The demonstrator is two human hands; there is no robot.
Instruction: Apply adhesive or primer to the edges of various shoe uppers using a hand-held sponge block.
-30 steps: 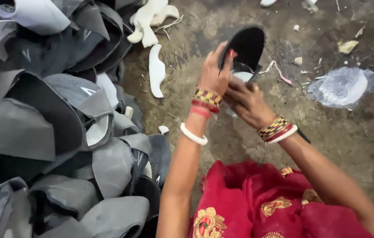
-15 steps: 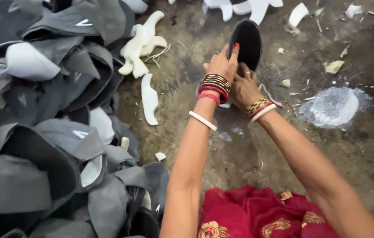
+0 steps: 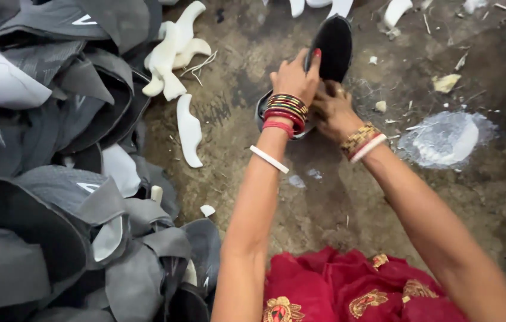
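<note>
black shoe sole (image 3: pixel 333 48), red gold-patterned cloth (image 3: pixel 348 289), grey uppers (image 3: pixel 56 197)

My left hand (image 3: pixel 291 77) and right hand (image 3: pixel 331 110) meet on the black oval shoe sole (image 3: pixel 332 46), which lies on the stained concrete floor (image 3: pixel 348 203) straight ahead of me; I take that sole as my marker. My left hand rests on its near left edge, my right just below and beside it. Under my left wrist, touching the sole's near end, sits a round grey metal tin (image 3: pixel 263 110). Left of the sole lie white curved foam offcuts (image 3: pixel 172 56), and farther left the heap of grey fabric shoe uppers (image 3: pixel 56 179). Right of the sole, well apart, lies a white powdery patch (image 3: pixel 446 138). Nearer me than the sole, my red embroidered cloth (image 3: pixel 348 289) covers my lap.
</note>
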